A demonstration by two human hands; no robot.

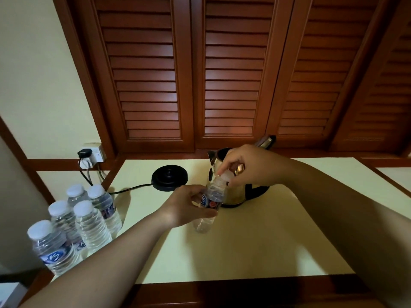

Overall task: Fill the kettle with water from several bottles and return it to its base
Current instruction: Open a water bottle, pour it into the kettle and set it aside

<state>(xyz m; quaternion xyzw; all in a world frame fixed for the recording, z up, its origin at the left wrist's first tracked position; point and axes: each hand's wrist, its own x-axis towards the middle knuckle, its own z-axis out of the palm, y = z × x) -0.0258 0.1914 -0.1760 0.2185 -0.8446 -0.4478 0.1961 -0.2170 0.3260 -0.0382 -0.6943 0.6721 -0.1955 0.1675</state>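
On the table [255, 241], a see-through bottle [208, 210] is being gripped by the left hand [186, 207]; its cap [226, 175] is being pinched by the right hand [249, 165], before the open kettle [233, 194].

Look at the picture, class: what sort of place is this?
Probably a hotel or guest room: a steel electric kettle on a cream counter, five small capped water bottles, and dark wooden louvred doors behind.

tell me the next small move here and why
Probably twist the cap off. The right hand pinches it while the left hand grips the bottle, which stands upright in front of the kettle. The kettle lid looks open and it sits off its base, ready for pouring.
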